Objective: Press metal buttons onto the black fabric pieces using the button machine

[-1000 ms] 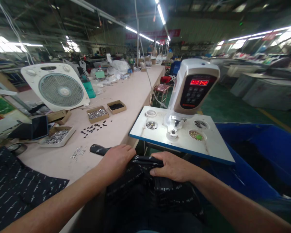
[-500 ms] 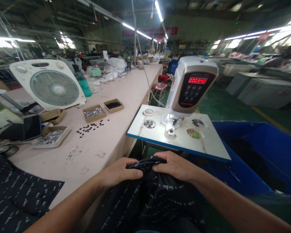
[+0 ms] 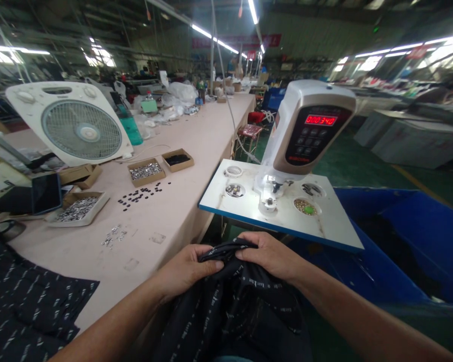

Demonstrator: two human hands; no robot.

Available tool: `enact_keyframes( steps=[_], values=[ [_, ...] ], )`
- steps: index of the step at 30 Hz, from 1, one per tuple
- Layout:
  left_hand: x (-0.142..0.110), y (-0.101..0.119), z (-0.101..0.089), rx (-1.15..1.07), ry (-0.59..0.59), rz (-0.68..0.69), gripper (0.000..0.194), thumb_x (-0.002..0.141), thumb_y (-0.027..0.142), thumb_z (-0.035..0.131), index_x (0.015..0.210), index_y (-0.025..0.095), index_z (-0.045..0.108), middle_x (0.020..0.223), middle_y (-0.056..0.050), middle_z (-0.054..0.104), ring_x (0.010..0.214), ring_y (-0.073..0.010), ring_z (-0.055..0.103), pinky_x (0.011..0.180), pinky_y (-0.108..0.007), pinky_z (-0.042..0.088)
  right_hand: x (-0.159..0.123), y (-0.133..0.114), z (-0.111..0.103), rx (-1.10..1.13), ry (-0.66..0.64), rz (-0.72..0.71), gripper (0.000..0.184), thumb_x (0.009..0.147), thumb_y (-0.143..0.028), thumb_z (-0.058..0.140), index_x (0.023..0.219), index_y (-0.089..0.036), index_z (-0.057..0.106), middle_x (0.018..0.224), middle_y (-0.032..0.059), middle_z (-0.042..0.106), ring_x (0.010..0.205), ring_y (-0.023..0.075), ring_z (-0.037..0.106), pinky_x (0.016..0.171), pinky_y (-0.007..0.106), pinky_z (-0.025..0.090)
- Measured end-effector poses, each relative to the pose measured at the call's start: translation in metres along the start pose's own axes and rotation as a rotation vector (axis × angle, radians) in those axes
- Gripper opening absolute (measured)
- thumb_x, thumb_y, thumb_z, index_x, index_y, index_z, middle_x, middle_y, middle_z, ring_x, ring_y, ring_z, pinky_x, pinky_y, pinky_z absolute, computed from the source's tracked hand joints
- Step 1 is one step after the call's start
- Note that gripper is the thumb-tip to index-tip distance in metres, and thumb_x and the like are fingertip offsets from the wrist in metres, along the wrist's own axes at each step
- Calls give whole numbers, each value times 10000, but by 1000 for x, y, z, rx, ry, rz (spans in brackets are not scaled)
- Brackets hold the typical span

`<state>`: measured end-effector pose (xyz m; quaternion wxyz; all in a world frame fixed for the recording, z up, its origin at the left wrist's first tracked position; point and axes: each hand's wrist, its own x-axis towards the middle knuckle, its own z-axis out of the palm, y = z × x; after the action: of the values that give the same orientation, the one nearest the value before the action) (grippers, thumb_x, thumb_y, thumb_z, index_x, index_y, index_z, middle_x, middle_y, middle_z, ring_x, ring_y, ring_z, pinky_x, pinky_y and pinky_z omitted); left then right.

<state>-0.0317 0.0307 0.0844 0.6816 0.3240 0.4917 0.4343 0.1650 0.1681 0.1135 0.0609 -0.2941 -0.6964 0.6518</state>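
A black garment (image 3: 230, 306) with small white lettering hangs in folds in front of me. My left hand (image 3: 186, 266) is closed on its gathered upper edge, thumb on top. Close beside it, my right hand (image 3: 270, 254) pinches the same edge with thumb and fingers. Just beyond my hands stands a white snap-fastening press (image 3: 305, 130) with a red lit display, its head over a small round die (image 3: 269, 201). Its white work plate (image 3: 245, 211) has round wells; one holds small brass-coloured pieces and a green one (image 3: 309, 210).
On the long table (image 3: 173, 211) at left are a box fan (image 3: 85, 131), boxes of metal fasteners (image 3: 145, 172), loose black discs (image 3: 139, 195) and more dark printed fabric (image 3: 26, 301). A blue bin (image 3: 411, 236) stands at right, partly under the plate.
Both hands keep hold of the garment, whose folds have shifted slightly under them. The view has moved a little, so the press appears slightly larger and farther right.
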Motion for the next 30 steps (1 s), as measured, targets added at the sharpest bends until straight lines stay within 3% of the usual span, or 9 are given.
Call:
enact_keyframes(
  steps=[4, 8, 13, 21, 26, 30],
  values=[
    [2, -2, -1, 36, -5, -2, 449, 769, 451, 841, 1024, 105, 712, 896, -76, 735, 724, -152, 640, 710, -266, 473, -2, -7, -3, -139, 22, -47, 188, 831, -300, 688, 964, -170, 718, 849, -1, 705, 783, 170, 631, 718, 254, 473],
    [6, -5, -3, 47, 13, 38, 406, 793, 441, 818, 1001, 111, 708, 866, -56, 716, 731, -150, 622, 709, -271, 465, -4, -11, -5, -277, -76, -38, 317, 759, -386, 791, 989, -178, 721, 877, 3, 720, 809, 199, 643, 683, 252, 467],
    [10, -9, -7, -9, 35, 74, 372, 821, 420, 799, 1043, 139, 697, 913, -42, 718, 811, -157, 644, 779, -277, 481, 4, -11, -3, -347, -101, 17, 160, 794, -318, 718, 844, -167, 706, 771, -8, 681, 712, 172, 608, 601, 236, 425],
    [15, -13, -17, -151, -24, 46, 463, 794, 448, 819, 1118, 132, 721, 956, -76, 739, 799, -147, 650, 778, -253, 478, 20, -14, -1, -290, -152, 91, 165, 767, -287, 711, 869, -158, 714, 782, -8, 695, 706, 173, 613, 610, 241, 441],
    [18, -17, -23, -115, -3, 54, 437, 690, 440, 882, 936, 107, 747, 794, -25, 675, 695, -114, 547, 691, -226, 395, 32, -14, 3, -348, -150, 107, 167, 778, -301, 701, 864, -159, 716, 795, -6, 699, 730, 181, 617, 617, 244, 435],
    [28, -27, -24, -108, 70, 145, 347, 669, 391, 857, 801, 102, 717, 687, 14, 557, 640, -99, 435, 646, -241, 321, 42, -18, -2, -462, -172, 121, 213, 771, -380, 725, 825, -175, 707, 784, 14, 704, 741, 216, 628, 617, 269, 452]
  ],
)
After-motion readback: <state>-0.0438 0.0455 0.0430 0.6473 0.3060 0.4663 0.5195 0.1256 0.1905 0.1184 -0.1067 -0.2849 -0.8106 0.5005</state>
